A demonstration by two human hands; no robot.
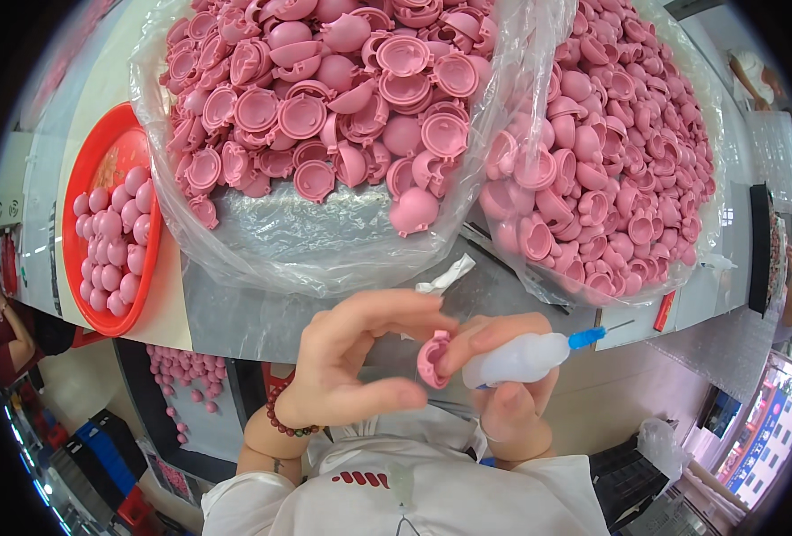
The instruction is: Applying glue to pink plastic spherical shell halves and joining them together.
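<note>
My right hand [519, 397] is closed round a translucent white squeeze bottle [516, 360] with a blue needle tip [586, 338] that points right. One fingertip of that hand touches a small pink plastic half shell [432, 360]. My left hand [347, 362] has its thumb and fingers spread apart in a C shape around the shell's left side. Its index fingertip comes close to the shell's upper edge, though contact there is hard to make out. Beyond the hands, a clear plastic bag [280, 268] lies open, full of pink half shells [302, 116].
A second bag holds more pink shells [592, 179] at the right. The red oval basin [79, 170] on the left contains closed pink balls [110, 237]. A crumpled white tube [450, 273] lies before the hands. Below left, a black tray [137, 375] carries pink balls. Other people stand at both sides.
</note>
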